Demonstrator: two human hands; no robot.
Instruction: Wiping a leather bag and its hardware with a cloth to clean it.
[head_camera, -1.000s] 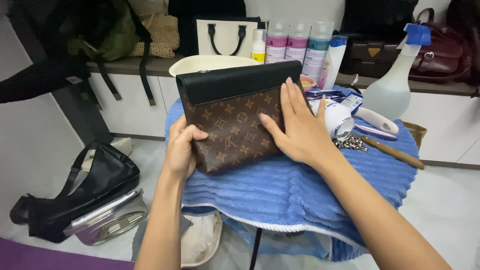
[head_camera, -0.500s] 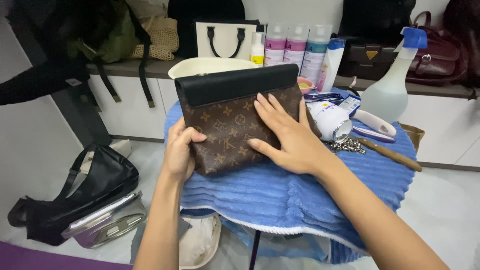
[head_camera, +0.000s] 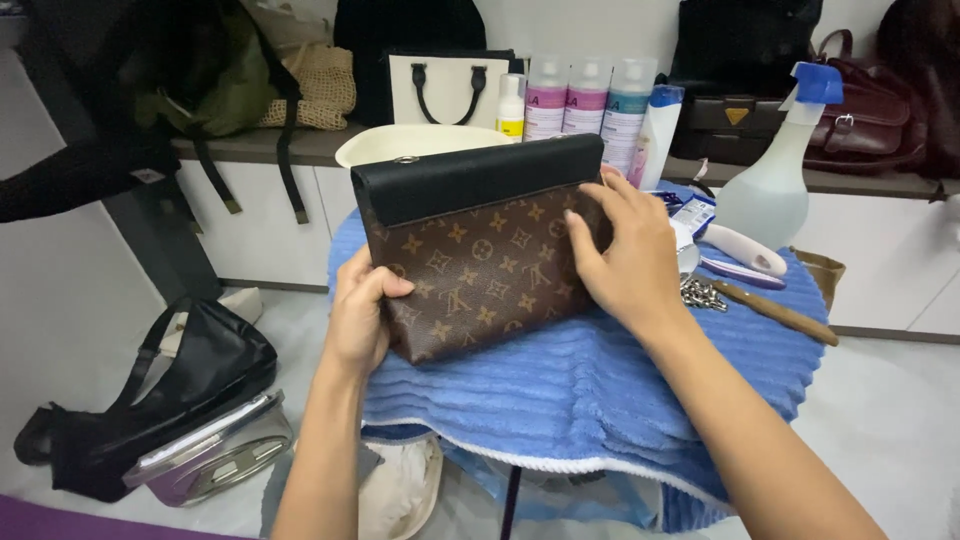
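Your left hand (head_camera: 358, 322) grips one brown patterned pouch (head_camera: 480, 262) at its lower-left corner; your right hand (head_camera: 627, 258) lies open against its right side. Three bottles (head_camera: 585, 97) stand behind; blue towel (head_camera: 580, 390) lies free in front.

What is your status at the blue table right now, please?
Left hand grips the brown patterned pouch at its lower left corner. Right hand flat on its front, right side. Pouch tilted on the blue towel. Spray bottle and brush behind, clear.

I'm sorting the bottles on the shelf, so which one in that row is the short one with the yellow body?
The small yellow bottle with a white pump top, leftmost in the row; the three taller bottles beside it have pale caps and pink or blue labels.
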